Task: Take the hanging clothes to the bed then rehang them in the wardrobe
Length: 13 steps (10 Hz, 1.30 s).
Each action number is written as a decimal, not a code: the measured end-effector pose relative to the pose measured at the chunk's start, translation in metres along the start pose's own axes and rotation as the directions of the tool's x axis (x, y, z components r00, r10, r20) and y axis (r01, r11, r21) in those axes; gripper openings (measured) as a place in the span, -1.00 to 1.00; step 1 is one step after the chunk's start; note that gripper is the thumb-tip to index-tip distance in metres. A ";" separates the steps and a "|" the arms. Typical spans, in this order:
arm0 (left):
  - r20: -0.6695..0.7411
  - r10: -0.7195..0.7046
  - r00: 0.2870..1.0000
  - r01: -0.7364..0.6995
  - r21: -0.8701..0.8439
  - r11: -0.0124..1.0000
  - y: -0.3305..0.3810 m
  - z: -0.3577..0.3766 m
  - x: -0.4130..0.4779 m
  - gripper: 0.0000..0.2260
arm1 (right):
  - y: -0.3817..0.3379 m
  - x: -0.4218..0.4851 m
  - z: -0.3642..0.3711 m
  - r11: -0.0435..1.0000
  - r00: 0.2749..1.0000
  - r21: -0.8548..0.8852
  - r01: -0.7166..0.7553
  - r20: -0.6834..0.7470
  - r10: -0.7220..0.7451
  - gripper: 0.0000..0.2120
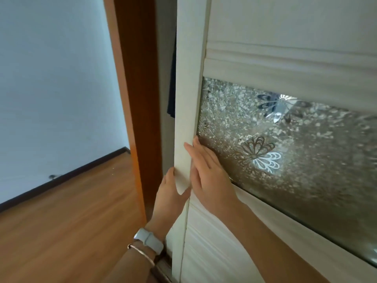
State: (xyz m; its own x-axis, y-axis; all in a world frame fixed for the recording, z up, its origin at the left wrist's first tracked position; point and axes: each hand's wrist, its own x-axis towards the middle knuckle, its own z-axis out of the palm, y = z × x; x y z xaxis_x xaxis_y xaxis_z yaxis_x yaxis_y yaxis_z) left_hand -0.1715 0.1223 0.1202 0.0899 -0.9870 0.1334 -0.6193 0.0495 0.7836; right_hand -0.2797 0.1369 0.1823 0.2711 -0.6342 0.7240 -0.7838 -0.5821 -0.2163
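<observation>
A: Where are the clothes (172, 78)?
B: Inside the wardrobe, far and left of the hands. The left hand (170, 193) grips the door (191, 99) edge; the right hand (208, 170) lies flat, open.

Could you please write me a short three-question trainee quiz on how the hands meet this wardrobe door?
1. True or false: the left hand wraps the edge of the wardrobe door.
2. The right hand lies: A flat on the door, B on a hanger, C in the air.
3. What shows in the gap beside the door?

Key: 1 true. 2 A. 3 a dark garment hanging inside.
</observation>
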 end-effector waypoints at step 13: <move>-0.206 0.164 0.965 -0.149 0.086 0.985 0.005 -0.137 0.070 -0.69 | -0.030 0.118 0.010 0.783 0.916 0.510 -0.357 0.354 0.187 -0.66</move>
